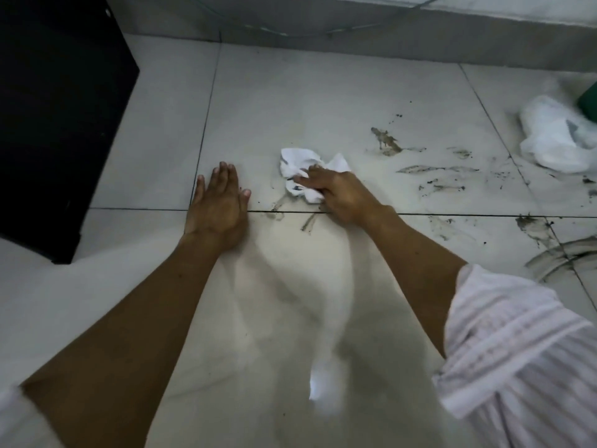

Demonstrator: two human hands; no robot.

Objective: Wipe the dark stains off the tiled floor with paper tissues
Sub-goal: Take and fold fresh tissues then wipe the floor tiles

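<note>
Tissue (302,176) on floor (290,101) between hands, stains (436,176) to its right, bag (555,137) far right, cabinet (55,118) far left.

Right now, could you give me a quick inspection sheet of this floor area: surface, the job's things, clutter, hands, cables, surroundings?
Surface: pale tiled floor, dark stains mostly to the right, a few smears by the grout line near the hands.
Job's things: crumpled white tissue, some dark marks on it.
Clutter: white plastic bag at right, green object behind it, mostly cut off.
Hands: left hand flat on the floor, fingers straight; right hand has its grip on the tissue, pressing it down.
Cables: thin cable along the wall base.
Surroundings: black cabinet at left; light wall behind.
</note>
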